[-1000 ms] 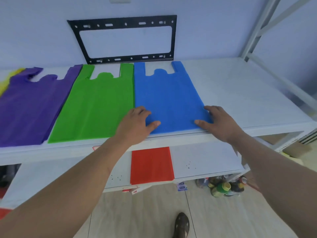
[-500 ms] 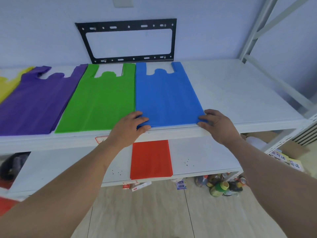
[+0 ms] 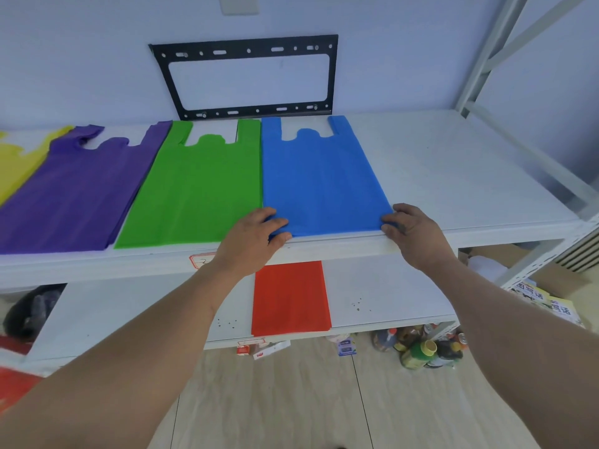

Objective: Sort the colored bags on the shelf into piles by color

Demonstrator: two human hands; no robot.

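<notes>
Five coloured bag piles show — one yellow [image 3: 16,163], one purple [image 3: 71,189], one green [image 3: 197,186] and one blue [image 3: 321,176] on the upper shelf [image 3: 453,176], one red [image 3: 290,298] on the lower shelf [image 3: 389,296]. Two hands — left [image 3: 249,238], right [image 3: 411,231]. One black wall bracket [image 3: 246,50]; the bottles [image 3: 421,348] on the floor cluster too tightly to count.

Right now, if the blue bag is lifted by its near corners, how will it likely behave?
The blue bag lies thin and flat, so it probably droops between the left hand and right hand. It looks light. Pushed along the shelf, it would likely wrinkle.
</notes>
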